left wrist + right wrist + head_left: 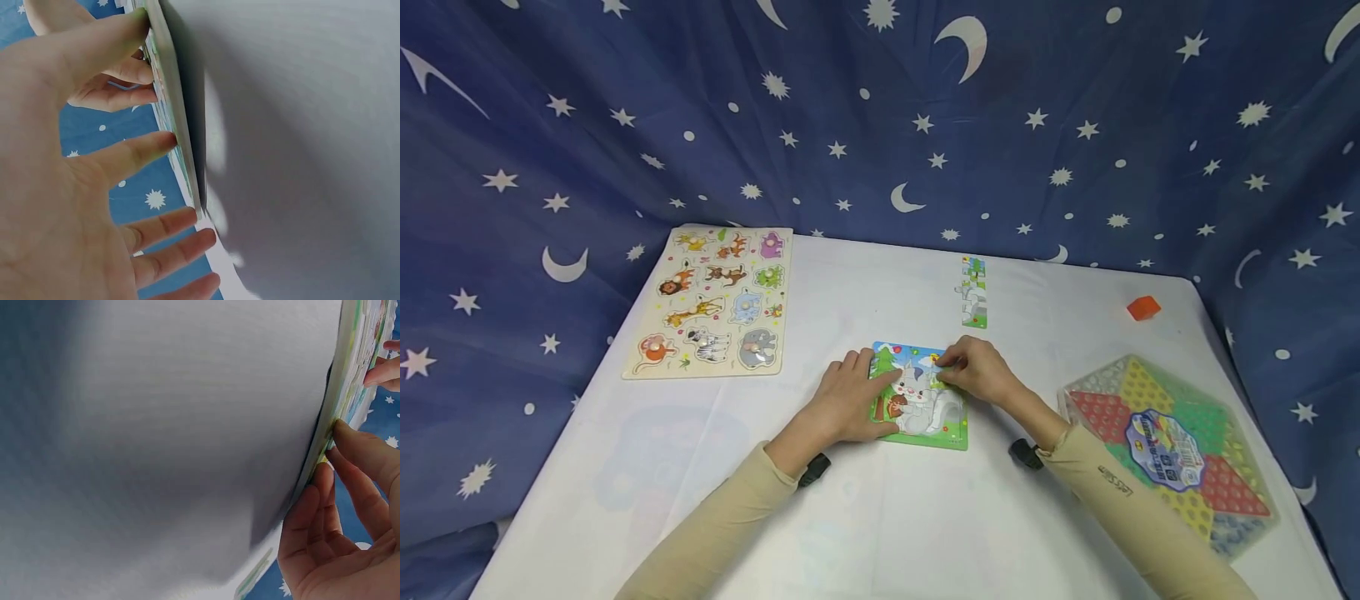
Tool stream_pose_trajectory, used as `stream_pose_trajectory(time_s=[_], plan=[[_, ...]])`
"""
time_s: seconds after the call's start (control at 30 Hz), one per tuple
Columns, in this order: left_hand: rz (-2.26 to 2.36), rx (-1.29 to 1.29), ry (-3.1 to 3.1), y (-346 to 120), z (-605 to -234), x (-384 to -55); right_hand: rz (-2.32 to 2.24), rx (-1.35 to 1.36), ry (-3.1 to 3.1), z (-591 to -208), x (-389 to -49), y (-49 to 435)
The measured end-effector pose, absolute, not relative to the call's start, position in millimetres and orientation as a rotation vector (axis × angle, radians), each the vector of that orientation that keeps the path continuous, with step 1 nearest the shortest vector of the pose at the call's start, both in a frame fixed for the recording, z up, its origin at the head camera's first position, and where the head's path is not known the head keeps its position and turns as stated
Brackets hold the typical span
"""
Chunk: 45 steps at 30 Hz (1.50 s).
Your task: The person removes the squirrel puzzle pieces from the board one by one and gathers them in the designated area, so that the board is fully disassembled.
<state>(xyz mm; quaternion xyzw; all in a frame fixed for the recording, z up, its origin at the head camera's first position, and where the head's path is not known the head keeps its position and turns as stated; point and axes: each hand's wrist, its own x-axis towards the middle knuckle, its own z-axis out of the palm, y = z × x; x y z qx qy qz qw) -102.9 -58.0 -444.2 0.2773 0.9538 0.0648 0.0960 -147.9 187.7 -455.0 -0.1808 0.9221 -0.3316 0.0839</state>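
A jigsaw puzzle (925,417) with a grey squirrel holding a brown nut lies flat in its green-edged tray (951,444) at the table's middle. My left hand (847,398) spreads over the left side, with thumb and forefinger resting on the picture. The left wrist view shows that hand's other fingers (165,225) extended around the puzzle's edge. At the upper right corner, my right hand (976,369) has curled fingers and grips the edge between thumb and forefinger. Whether a loose piece sits in that pinch is hidden.
A strip of joined puzzle pieces (974,292) lies behind the puzzle. Back left is an animal knob board (778,350). At right sit a hexagonal Chinese checkers box (1101,379) and an orange block (1144,308). A blue starry curtain (850,108) encloses the white table (865,275).
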Motion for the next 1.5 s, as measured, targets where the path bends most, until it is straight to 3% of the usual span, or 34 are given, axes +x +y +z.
stream_pose_trajectory(time_s=[0.27,1.5], plan=[[0.145,0.713,2.838,-56.9,-442.0,-102.4,-1.035,-0.571,2.716,-457.1,-155.7,188.0],[0.183,0.728,2.859,-56.7,-442.5,-103.3,-1.169,-0.586,2.62,-457.2,-161.9,189.1]])
